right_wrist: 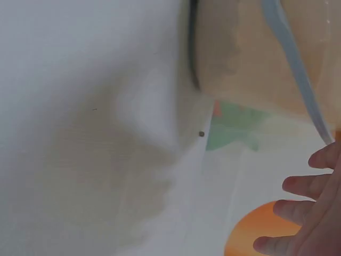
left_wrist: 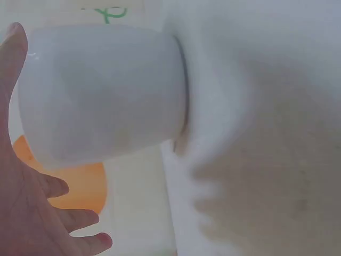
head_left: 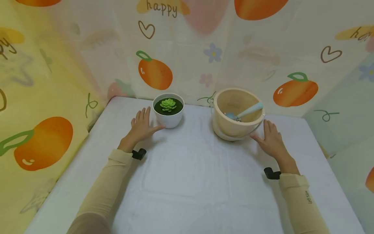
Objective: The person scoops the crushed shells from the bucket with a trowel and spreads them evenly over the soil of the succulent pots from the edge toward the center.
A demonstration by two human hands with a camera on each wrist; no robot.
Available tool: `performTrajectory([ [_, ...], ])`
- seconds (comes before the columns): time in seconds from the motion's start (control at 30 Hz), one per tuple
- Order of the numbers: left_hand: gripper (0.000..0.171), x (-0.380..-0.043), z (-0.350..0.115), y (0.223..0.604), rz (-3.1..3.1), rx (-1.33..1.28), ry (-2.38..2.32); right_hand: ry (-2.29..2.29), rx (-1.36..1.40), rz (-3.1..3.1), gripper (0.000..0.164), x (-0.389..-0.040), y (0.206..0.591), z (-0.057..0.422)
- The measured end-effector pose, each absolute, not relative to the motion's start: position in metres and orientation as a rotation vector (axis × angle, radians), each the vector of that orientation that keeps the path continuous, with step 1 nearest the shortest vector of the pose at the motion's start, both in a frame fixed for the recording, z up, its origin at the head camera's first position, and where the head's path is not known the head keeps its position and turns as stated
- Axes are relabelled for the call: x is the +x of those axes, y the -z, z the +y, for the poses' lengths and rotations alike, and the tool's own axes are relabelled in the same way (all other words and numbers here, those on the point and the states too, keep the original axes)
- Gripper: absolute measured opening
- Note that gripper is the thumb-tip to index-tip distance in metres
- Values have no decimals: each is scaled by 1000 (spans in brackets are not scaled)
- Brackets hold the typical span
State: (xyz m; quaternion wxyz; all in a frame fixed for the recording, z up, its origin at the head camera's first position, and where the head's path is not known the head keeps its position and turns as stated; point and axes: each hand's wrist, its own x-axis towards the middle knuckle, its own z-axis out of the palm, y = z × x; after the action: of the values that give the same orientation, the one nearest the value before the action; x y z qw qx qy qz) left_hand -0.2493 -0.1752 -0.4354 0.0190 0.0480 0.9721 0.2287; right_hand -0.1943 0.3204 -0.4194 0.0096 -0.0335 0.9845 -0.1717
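Observation:
A white pot (head_left: 168, 121) with a small green succulent (head_left: 168, 105) in dark filling stands near the back of the table. My left hand (head_left: 142, 125) is beside its left side, fingers spread and thumb reaching across its front; the left wrist view shows the pot's smooth wall (left_wrist: 106, 96) close to the palm. Farther right stands a cream bucket (head_left: 233, 130) with a pale handle strap (right_wrist: 293, 53) hanging down its side. A light blue shovel (head_left: 249, 110) leans inside it. My right hand (head_left: 271, 139) is at the bucket's right side, fingers extended and thumb toward its wall.
A white cloth covers the table (head_left: 187, 182). Behind it hangs a curtain (head_left: 187, 65) printed with oranges, hearts and flowers, and a yellow section (head_left: 67, 97) runs along the left. A tiny dark speck (right_wrist: 201, 134) lies on the cloth near the bucket.

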Motion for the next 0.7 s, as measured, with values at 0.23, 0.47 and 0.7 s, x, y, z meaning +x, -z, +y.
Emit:
performTrajectory([
  [0.23, 114, -254, -171, 425, 2999, 145, -843, 770, -171, 3088, 89, -200, 406, 323],
  [0.47, 108, -258, -166, 414, 3033, 201, -944, 831, -148, 3079, 88, -203, 391, 323],
  [0.7, 109, -262, -159, 403, 3064, 270, -973, 848, -125, 3071, 87, -205, 379, 321],
])
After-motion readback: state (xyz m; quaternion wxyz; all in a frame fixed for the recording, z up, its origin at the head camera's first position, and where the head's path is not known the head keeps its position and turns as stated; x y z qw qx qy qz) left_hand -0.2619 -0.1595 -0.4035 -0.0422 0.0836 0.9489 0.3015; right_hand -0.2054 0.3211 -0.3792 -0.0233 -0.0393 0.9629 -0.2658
